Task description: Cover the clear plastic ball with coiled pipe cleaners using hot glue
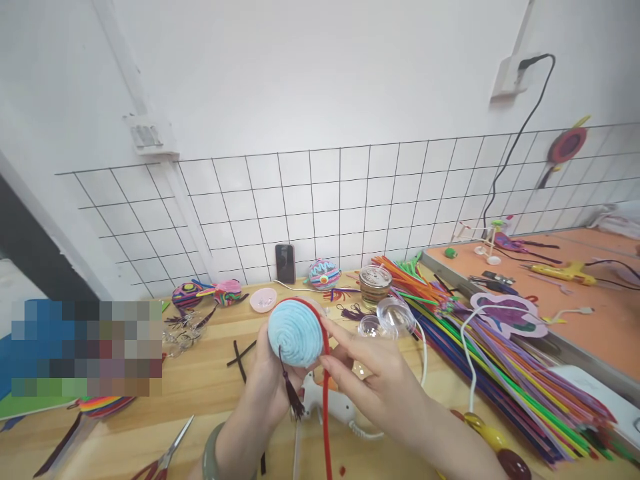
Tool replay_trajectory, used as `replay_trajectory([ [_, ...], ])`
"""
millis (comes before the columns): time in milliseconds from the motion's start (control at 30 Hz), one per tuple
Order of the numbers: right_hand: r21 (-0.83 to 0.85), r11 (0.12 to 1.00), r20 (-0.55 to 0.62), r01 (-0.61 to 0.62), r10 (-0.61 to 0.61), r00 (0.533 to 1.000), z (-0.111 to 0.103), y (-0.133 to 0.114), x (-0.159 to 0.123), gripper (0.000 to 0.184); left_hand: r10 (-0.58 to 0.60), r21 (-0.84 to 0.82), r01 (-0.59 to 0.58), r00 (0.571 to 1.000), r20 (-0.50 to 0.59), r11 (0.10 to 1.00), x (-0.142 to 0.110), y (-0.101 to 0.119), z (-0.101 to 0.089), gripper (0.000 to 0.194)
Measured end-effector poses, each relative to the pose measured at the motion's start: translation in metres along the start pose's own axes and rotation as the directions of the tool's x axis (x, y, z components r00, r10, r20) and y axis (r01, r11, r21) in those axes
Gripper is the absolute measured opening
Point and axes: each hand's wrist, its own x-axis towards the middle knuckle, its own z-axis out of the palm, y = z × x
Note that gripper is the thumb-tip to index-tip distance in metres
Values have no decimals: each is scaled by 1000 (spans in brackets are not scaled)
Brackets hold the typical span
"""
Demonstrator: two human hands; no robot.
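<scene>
A light blue ball (296, 330), wound in a spiral of fuzzy pipe cleaner, rests in my left hand (265, 393), whose fingers curl around its left side and underneath. From its centre hangs a dark tassel (293, 395). A red pipe cleaner (327, 427) runs along the ball's top and right edge, its loose end dangling toward the table. My right hand (383, 373) pinches this red strip between thumb and fingers at the ball's right side. Behind and below the hands lies a white glue gun (335, 405), partly covered.
Red-handled scissors (165, 457) lie at the front left. Bundled coloured pipe cleaners (480, 373) spread across the right, crossed by a white cable (465, 347). Toward the back stand a phone (285, 263), a decorated ball (324, 274), a pink dish (263, 300) and a clear cup (375, 283).
</scene>
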Motion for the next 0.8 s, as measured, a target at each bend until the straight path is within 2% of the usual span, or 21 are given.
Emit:
replay_trajectory([
  [67,48,997,36,-53,51,998,2,3,-1,55,-7,-17,7,1000,-5,1000,1,-2,0,31],
  [200,104,978,94,-183,174,980,7,7,-2,62,56,-32,-56,998,4,998,5,-7,-2,19],
  [367,133,949,149,-286,266,952,11,8,-4,68,43,-37,-45,998,-38,998,5,-13,0,18],
  [533,155,931,125,-330,313,941,16,8,-3,68,54,-11,-54,997,-48,998,4,-19,1,21],
  [667,172,903,80,-393,385,919,19,9,-3,69,9,-23,-9,1000,-14,1000,4,-24,-1,24],
  [800,135,874,88,-466,458,885,20,13,-3,72,-34,-21,34,999,-13,999,2,-27,0,29],
])
